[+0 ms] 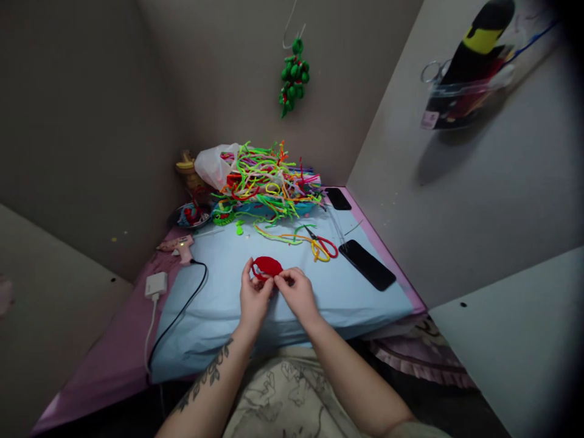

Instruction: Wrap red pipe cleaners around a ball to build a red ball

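Note:
My left hand (253,296) and my right hand (296,291) meet over the light blue sheet (219,292) on the table. Both pinch a red pipe-cleaner piece (267,266), a flat rounded shape held just above the sheet. The left fingers grip its left edge and the right fingers pinch its near right edge. Behind it lies a pair of red and yellow scissors (323,246) beside loose green and orange pipe cleaners (280,236).
A big heap of coloured pipe cleaners (269,179) fills the back corner beside a plastic bag (214,163). A glue gun (177,246) with black cable and a white charger (156,284) lie left. Two dark phones (367,264) lie right. A green ornament (294,76) hangs on the wall.

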The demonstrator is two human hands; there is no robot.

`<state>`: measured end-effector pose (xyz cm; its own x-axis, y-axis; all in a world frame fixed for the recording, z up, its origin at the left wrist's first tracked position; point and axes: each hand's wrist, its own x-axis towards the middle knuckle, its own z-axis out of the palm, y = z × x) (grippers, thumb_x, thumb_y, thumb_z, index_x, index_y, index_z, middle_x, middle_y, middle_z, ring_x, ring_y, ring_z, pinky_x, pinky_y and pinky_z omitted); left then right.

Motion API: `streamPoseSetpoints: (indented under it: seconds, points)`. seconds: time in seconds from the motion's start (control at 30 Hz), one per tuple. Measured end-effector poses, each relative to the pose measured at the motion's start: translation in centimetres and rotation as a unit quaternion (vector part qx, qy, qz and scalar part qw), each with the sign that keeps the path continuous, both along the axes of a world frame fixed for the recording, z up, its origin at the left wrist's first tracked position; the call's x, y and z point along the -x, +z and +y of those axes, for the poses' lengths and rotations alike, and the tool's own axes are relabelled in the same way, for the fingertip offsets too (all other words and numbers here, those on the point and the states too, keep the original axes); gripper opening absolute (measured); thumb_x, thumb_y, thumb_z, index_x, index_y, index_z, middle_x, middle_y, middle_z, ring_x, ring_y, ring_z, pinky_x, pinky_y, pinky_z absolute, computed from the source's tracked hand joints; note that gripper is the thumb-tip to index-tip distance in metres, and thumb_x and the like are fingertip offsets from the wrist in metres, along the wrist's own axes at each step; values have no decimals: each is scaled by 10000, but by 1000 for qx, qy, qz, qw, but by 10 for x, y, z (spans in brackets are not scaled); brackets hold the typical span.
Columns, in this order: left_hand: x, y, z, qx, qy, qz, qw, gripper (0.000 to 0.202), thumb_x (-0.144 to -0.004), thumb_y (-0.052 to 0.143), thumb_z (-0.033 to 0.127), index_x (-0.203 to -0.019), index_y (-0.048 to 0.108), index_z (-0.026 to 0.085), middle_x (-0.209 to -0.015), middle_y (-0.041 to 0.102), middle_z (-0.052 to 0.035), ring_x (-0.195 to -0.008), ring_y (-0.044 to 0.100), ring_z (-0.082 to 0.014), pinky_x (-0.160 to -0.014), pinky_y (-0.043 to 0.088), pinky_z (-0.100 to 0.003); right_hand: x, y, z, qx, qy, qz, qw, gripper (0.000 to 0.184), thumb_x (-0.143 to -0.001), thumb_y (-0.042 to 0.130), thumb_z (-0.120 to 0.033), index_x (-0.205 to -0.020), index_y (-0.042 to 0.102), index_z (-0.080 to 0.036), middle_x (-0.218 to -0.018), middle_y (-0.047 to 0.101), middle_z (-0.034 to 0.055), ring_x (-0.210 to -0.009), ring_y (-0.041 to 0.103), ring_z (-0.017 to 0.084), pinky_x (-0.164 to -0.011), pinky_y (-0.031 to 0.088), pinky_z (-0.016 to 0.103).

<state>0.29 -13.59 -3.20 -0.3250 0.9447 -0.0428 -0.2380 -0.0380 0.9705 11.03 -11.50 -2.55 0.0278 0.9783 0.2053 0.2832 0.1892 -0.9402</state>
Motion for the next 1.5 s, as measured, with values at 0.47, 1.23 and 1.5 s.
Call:
streamPoseSetpoints:
  seconds: [0.47,1.23,1.5]
  points:
    - [-2,-6,-1,-10,-48,-26,998,951,-710,696,266,-1446,98,197,-823,682,-23,-775,667,-150,-789,510,-318,1,-10,3,-28,-48,18,998,143,-824,457,-234,-698,520,-206,-740,522,4,-715,506,156,-685,411,273]
    - [19,7,-41,-115,68,30,991,663,-831,571,243,-1409,248,242,-1185,568,-94,-1146,524,-190,-1019,374,-366,45,15,4,-150,114,-56,980,92,-845,494,-198,-787,564,-187,-837,548,40,-820,533,177,-740,447,305]
    - [28,10,-36,-109,110,40,987,548,-843,541,234,-1362,364,221,-1218,591,-100,-1120,560,-197,-1016,392,-363,52,14,2,-142,199,-99,965,95,-858,479,-197,-815,564,-191,-820,571,39,-811,540,189,-740,436,312]
